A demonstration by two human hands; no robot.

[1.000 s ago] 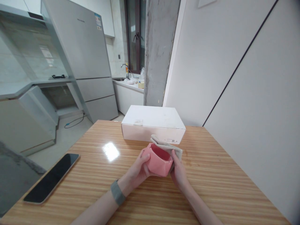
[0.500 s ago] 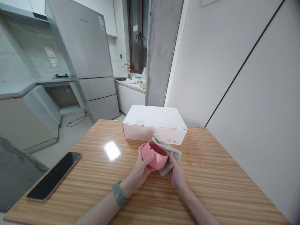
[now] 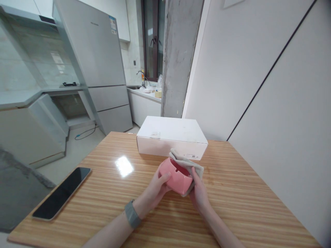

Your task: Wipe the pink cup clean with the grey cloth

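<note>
The wood-grain table [image 3: 253, 203] is cut off by the bottom edge, while the white box [image 3: 171, 130] at centre has its lower front partly hidden and its print too small to read. Just below centre, the left hand [image 3: 156, 188] clasps a pink container [image 3: 178, 182], base unseen, and the right hand [image 3: 200, 194], fingers partly hidden, grips a grey cloth [image 3: 184, 161] at the container's right rim.

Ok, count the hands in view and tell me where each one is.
2: the left hand, gripping the left side of the pink bowl, and the right hand, holding the grey cloth against the bowl's right side. Both are partly hidden by what they hold.
</note>
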